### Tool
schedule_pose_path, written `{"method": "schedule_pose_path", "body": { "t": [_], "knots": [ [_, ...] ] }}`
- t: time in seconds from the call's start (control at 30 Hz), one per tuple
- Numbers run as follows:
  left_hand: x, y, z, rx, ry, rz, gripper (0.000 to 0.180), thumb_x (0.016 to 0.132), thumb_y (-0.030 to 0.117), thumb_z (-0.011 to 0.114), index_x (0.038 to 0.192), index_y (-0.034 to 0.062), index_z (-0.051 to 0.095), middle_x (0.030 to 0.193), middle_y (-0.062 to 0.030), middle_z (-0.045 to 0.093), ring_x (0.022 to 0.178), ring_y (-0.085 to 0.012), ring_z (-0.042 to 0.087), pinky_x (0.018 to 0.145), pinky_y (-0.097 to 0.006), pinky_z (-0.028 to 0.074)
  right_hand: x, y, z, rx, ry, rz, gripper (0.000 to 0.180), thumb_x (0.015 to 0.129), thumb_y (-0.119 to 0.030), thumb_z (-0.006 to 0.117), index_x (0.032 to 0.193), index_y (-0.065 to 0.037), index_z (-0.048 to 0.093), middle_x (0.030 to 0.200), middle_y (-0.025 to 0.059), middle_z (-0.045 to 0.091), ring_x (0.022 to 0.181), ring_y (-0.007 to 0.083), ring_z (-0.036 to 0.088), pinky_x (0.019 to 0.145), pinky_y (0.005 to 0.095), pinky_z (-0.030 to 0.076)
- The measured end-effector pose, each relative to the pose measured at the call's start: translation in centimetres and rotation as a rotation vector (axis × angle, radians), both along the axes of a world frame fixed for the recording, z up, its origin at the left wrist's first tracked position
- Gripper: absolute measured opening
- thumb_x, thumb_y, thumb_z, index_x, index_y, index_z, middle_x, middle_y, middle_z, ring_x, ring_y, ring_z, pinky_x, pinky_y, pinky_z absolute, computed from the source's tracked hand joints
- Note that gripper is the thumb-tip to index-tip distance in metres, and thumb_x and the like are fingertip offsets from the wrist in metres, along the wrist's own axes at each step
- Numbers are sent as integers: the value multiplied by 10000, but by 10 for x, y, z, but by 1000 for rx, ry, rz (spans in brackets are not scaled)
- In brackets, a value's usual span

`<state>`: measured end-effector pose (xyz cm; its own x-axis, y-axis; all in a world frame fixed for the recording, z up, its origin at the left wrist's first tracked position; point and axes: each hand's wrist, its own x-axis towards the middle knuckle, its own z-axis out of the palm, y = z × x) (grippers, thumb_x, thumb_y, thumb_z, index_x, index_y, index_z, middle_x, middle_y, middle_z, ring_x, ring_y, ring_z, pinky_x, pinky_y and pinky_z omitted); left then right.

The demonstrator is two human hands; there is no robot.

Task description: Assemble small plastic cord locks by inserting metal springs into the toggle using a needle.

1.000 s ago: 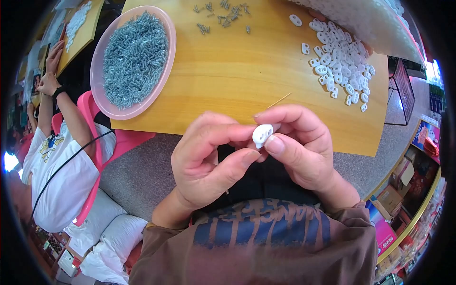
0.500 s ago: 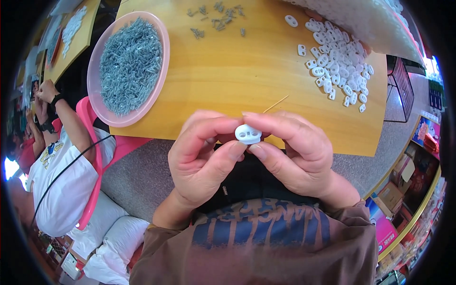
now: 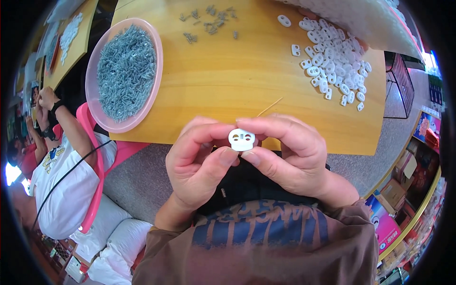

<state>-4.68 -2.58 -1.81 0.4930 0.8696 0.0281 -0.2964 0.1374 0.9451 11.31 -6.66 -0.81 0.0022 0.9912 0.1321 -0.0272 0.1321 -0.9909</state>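
A white plastic two-hole cord lock (image 3: 241, 139) is pinched between both hands, over the table's near edge. My left hand (image 3: 202, 164) grips its left side between thumb and forefinger. My right hand (image 3: 282, 156) holds the right side the same way, forefinger on top and thumb below. The holes and a small slot between them face up toward me. Just beyond my right fingers a thin wooden stick (image 3: 270, 106) lies on the table. My curled other fingers are partly hidden.
A pink basin (image 3: 159, 57) full of small metal springs (image 3: 126, 73) stands at the left. Loose springs (image 3: 212, 23) lie at the back. White cord lock pieces (image 3: 332, 61) are heaped at the right, beside a large bag (image 3: 380, 28). A person (image 3: 61, 185) sits at the left on a pink chair (image 3: 95, 190).
The cord lock has tilted so its holed face shows more fully, and both hands have shifted slightly left and down. Both hands keep their grip. The whole view has turned slightly.
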Motion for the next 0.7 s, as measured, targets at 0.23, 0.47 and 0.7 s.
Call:
{"method": "schedule_pose_path", "body": {
  "t": [0.23, 0.47, 0.7],
  "knots": [
    [2, -2, 3, -8, 5, 8, 218, 819, 60, 564, 1003, -50, 525, 901, -85, 503, 710, -110, 530, 634, -208, 436, 0, -2, -1, -10, 5, -4, 306, 743, -1, 628, 1037, 42, 554, 846, 89, 595, 742, 134, 557, 660, 237, 440],
    [0, -1, 4, -15, 6, -9, 206, 823, 64, 560, 992, -46, 522, 901, -81, 503, 713, -108, 529, 638, -206, 436, -1, -3, 0, -19, 38, -7, 289, 740, -2, 634, 1017, 38, 560, 841, 85, 594, 736, 124, 552, 654, 232, 435],
    [3, -2, 2, -78, 8, -1, 186, 821, 13, 531, 996, -49, 517, 912, -77, 507, 725, -99, 523, 654, -208, 433, 0, -4, -3, -10, 13, -32, 294, 737, 12, 631, 1020, 38, 552, 843, 87, 595, 747, 126, 554, 672, 234, 431]
  ]
}}
